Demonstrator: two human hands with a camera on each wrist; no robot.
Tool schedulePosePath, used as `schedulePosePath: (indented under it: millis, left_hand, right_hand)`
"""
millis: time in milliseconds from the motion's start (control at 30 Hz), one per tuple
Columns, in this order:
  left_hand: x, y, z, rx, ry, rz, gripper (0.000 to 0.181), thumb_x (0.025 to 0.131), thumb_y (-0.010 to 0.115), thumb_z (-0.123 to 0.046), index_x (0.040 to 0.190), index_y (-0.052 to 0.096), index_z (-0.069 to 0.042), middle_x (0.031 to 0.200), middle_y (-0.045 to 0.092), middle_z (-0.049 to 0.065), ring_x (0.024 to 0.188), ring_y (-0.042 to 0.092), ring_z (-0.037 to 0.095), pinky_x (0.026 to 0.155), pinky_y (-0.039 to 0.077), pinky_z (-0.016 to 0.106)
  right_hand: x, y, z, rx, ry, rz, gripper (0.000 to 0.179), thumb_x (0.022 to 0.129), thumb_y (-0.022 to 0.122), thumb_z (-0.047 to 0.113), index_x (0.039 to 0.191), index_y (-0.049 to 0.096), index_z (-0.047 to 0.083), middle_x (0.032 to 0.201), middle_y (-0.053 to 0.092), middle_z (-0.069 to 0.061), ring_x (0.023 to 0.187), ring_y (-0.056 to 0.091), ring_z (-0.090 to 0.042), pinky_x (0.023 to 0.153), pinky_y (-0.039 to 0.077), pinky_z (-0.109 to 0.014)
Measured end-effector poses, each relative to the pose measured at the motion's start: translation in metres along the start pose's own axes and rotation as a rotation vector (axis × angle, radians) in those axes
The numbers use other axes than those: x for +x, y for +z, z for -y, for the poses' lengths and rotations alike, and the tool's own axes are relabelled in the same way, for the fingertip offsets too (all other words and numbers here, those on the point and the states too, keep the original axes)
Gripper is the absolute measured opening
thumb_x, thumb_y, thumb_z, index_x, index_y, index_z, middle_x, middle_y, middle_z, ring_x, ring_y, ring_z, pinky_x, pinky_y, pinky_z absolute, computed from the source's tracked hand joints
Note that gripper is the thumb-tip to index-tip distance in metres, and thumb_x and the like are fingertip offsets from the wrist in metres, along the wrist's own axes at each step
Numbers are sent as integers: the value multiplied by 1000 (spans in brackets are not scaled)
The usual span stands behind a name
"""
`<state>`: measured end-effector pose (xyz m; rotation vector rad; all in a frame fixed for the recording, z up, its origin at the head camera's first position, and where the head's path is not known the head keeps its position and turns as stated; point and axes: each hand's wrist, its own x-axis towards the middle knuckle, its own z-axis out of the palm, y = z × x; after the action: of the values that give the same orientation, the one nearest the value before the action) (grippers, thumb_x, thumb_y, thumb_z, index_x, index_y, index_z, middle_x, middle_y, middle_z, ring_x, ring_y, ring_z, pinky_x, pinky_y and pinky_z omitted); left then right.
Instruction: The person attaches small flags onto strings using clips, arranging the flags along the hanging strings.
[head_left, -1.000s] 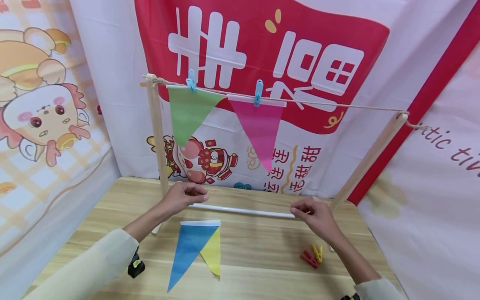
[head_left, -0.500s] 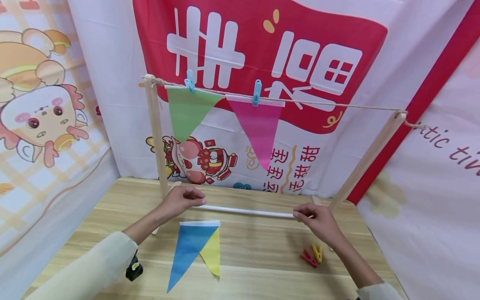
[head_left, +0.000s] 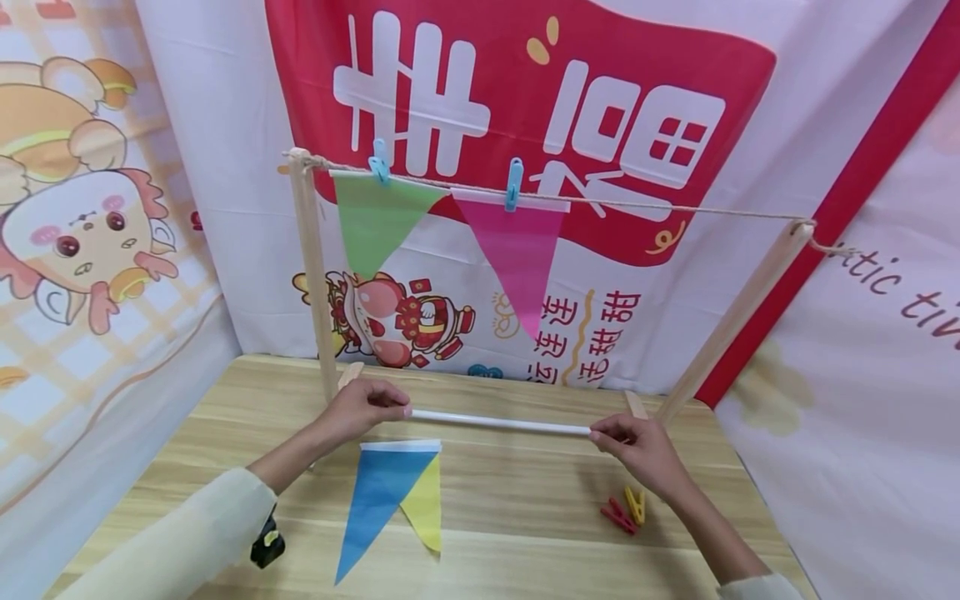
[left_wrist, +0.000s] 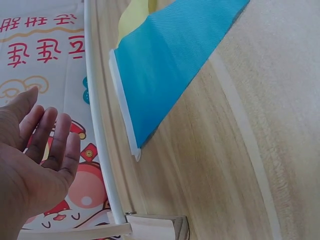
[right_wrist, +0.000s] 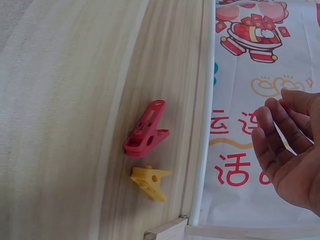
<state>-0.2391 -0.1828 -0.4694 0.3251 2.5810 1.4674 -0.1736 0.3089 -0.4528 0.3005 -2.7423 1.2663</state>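
Observation:
My left hand [head_left: 367,408] hovers near the left end of a white rod [head_left: 495,422], its fingers loosely bent and holding nothing in the left wrist view. Likewise my right hand [head_left: 637,446] is near the rod's right end; the right wrist view shows its relaxed fingers apart from the rod. Behind them a green pennant [head_left: 386,221] and a pink pennant [head_left: 517,250] hang from a string [head_left: 675,208], each under a light-blue clothespin [head_left: 514,185]. On the table lie a blue pennant [head_left: 382,492], partly over a yellow pennant [head_left: 427,508], and a red clothespin [right_wrist: 145,132] beside a yellow clothespin [right_wrist: 150,181].
Two wooden posts, one left [head_left: 311,250] and one right [head_left: 735,325], carry the string above the wooden table [head_left: 517,550]. Printed cloths [head_left: 247,167] enclose the back and both sides. A dark device [head_left: 267,543] is at the left wrist.
Both hands have shifted down slightly, and the right one also a little to the right. The pennants' tips sway a little; the loose pennants and clothespins stay put.

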Motion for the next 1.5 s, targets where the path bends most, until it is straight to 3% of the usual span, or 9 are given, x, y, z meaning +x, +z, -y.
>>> schedulePosePath:
  millis: [400, 600, 900, 1267, 1500]
  left_hand:
    - [-2, 6, 9, 32, -42, 20, 24, 103, 87, -28, 121, 85, -12, 111, 82, 3, 101, 73, 17, 87, 64, 27]
    - [-4, 7, 17, 35, -17, 52, 24, 103, 86, -25, 120, 85, -9, 109, 82, 4, 99, 70, 20, 83, 61, 28]
    - [-9, 8, 24, 58, -49, 70, 24, 103, 86, -21, 121, 84, -7, 109, 83, 4, 98, 70, 20, 84, 59, 28]
    - [-9, 10, 30, 79, -60, 71, 22, 100, 88, -17, 118, 84, -5, 104, 81, 4, 95, 67, 20, 85, 58, 32]
    - [-12, 10, 31, 95, -75, 50, 20, 99, 89, -16, 115, 84, -6, 103, 81, 4, 93, 65, 20, 81, 56, 31]
  right_hand:
    - [-7, 3, -12, -28, 31, 1, 11, 104, 84, 20, 109, 87, 10, 95, 83, -2, 80, 68, -5, 69, 56, -23]
    - [-11, 6, -16, -45, 67, 14, 15, 103, 84, 18, 111, 86, 6, 95, 83, -2, 81, 68, -6, 69, 56, -23]
    - [-13, 6, -24, -81, 71, 41, 15, 103, 84, 16, 112, 86, 5, 97, 85, -1, 82, 70, -3, 75, 59, -23]
    - [-21, 0, -35, -113, 33, 159, 13, 99, 88, 17, 104, 85, 5, 90, 82, -1, 80, 68, -1, 72, 59, -21]
    - [-26, -5, -42, -127, 57, 223, 13, 99, 88, 20, 102, 85, 7, 89, 80, 1, 77, 65, -3, 68, 56, -22]
